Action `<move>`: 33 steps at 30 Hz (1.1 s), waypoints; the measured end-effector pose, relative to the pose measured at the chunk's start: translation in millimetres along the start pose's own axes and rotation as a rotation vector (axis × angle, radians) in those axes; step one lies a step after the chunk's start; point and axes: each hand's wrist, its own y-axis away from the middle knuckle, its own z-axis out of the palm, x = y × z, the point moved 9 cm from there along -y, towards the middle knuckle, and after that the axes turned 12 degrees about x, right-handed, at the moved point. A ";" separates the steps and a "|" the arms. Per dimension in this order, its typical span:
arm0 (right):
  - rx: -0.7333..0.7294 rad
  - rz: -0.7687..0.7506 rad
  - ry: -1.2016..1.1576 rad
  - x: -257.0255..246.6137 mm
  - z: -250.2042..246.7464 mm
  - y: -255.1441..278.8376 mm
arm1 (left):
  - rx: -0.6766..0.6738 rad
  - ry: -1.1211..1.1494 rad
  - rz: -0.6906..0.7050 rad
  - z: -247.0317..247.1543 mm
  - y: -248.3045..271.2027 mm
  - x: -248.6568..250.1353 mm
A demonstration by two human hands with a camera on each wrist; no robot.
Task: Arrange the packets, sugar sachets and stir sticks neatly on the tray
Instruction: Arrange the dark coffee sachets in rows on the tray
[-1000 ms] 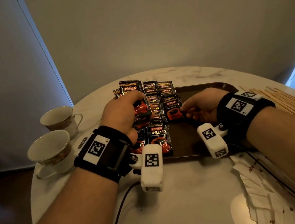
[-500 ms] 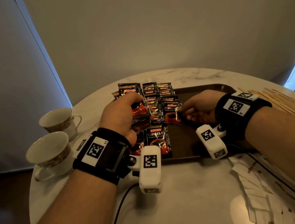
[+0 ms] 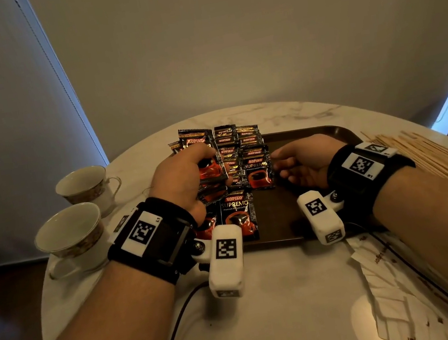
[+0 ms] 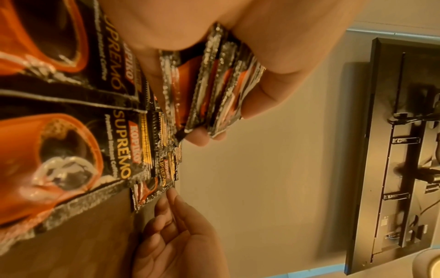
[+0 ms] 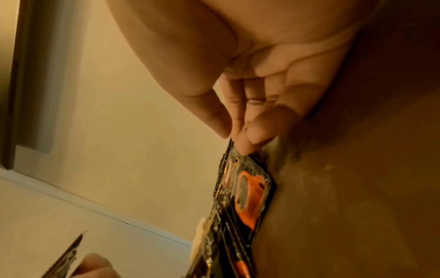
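Note:
A dark brown tray (image 3: 316, 213) sits mid-table with black and orange coffee packets (image 3: 237, 215) laid in overlapping rows on its left part. My left hand (image 3: 211, 172) hovers over those rows and grips a fanned stack of packets (image 4: 214, 84). My right hand (image 3: 278, 163) is just to the right, thumb and index finger meeting at the corner of a single packet (image 5: 247, 191) that lies on the tray (image 5: 345, 188) at the end of the middle row. White sugar sachets (image 3: 399, 288) lie at the near right and wooden stir sticks (image 3: 437, 158) at the far right, both off the tray.
Two china cups (image 3: 86, 184) (image 3: 68, 231) stand at the table's left edge. A black cable (image 3: 173, 335) runs across the near tabletop. The tray's right half is bare brown surface. A wall stands close behind the round marble table (image 3: 272, 325).
My right hand slid the single packet a little left, against the middle row. My left hand with its stack stayed about where it was.

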 end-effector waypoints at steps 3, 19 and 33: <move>-0.006 0.007 -0.007 1.1 -0.2 -0.7 | -0.015 0.003 -0.003 2.4 0.6 -0.8; -0.344 -0.081 -0.290 -21.0 17.4 47.8 | -0.205 -0.064 0.077 20.9 10.7 -4.6; -0.375 -0.024 -0.461 -12.5 23.7 65.2 | -0.480 -0.140 0.177 39.8 26.5 -3.3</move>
